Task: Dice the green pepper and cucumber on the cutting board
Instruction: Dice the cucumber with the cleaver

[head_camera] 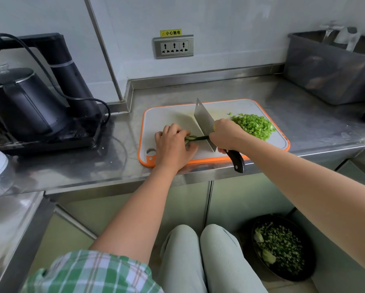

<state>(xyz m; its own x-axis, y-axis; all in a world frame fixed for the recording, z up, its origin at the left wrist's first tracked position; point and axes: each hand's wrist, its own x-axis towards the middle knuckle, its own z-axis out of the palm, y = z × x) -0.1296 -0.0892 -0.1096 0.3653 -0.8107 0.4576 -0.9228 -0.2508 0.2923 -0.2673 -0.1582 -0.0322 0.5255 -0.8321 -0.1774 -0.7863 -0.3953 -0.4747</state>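
Two hands meet over the cutting board (166, 115), which lies at the centre of the frame on a steel counter (283, 98). We see the left hand (173, 144) with its fingers curled down over a cucumber (193, 138), pinning the dark green piece to the board. Only a short stretch of it shows past the knuckles. The right hand (228, 136) is wrapped tightly round the cleaver (204, 123). Its black handle juts toward the lower edge of the frame, past the board's orange rim. The broad blade stands on edge and crosses the cucumber just right of the left hand's fingers. Whether it has cut through we cannot tell.

On the right part of the board, behind the right hand, we find a heap of diced green pepper (254, 124). At the left of the frame stands a black kettle (23, 102) on its base, and a wall socket (173, 47) sits at the upper centre. A dark bowl (308, 269) of chopped greens rests at the lower right, beside the person's knees.
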